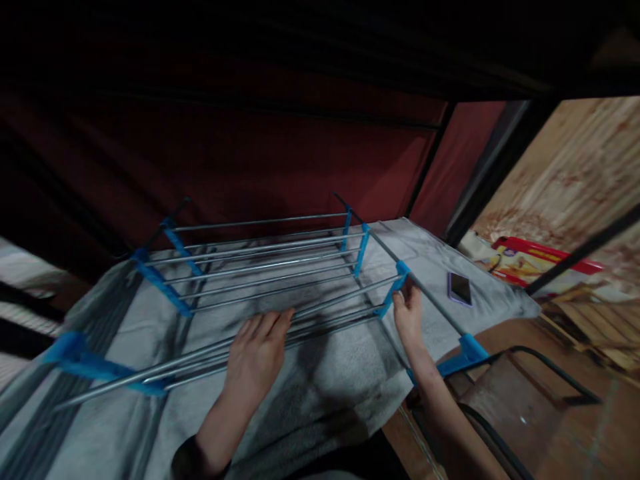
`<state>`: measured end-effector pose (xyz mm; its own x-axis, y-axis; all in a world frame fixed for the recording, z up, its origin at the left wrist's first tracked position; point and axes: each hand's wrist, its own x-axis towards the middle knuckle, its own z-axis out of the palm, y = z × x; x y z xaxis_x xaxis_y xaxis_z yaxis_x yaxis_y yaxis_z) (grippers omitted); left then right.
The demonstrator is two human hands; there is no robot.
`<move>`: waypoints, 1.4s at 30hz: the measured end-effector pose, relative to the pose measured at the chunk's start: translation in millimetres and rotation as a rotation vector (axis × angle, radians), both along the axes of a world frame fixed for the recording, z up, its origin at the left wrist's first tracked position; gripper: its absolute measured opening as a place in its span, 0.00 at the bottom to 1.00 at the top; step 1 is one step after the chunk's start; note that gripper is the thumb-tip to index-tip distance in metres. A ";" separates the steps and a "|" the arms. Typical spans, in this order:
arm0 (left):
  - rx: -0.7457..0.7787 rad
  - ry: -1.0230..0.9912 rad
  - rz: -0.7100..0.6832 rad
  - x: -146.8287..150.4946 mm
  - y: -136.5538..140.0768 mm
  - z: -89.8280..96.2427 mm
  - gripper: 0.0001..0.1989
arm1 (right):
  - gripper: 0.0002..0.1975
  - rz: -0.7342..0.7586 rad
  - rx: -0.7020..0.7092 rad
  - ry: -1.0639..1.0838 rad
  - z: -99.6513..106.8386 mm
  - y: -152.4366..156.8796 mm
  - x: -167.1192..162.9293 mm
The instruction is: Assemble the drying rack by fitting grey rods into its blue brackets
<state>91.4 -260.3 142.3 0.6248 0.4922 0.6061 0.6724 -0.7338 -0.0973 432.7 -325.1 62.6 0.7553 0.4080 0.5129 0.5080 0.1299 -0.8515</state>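
A rack of grey metal tubes with blue plastic connectors lies on a light grey cloth-covered surface. My left hand lies over the near tubes, its fingers closed around them. Part of its grip is hidden behind the back of the hand. At the right side of the rack, my right hand has its thumb and fingers on a blue connector, where a tube meets it. At the front left, one tube's end sticks out past another blue connector.
A phone lies on the cloth to the right. Several loose tubes lie at the left. A metal chair stands at the lower right, near a red and yellow package and wooden slats. Dark red panels rise behind.
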 end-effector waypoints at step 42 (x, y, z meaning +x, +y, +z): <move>-1.306 -0.981 0.360 -230.8 54.4 78.5 0.28 | 0.17 0.627 -0.223 -1.241 68.9 56.7 -116.8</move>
<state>-139.4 -206.0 220.8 0.0334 0.9721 -0.2321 0.2452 0.2171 0.9448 316.0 -268.4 131.5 -0.4701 0.6632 0.5824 0.8417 0.5355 0.0695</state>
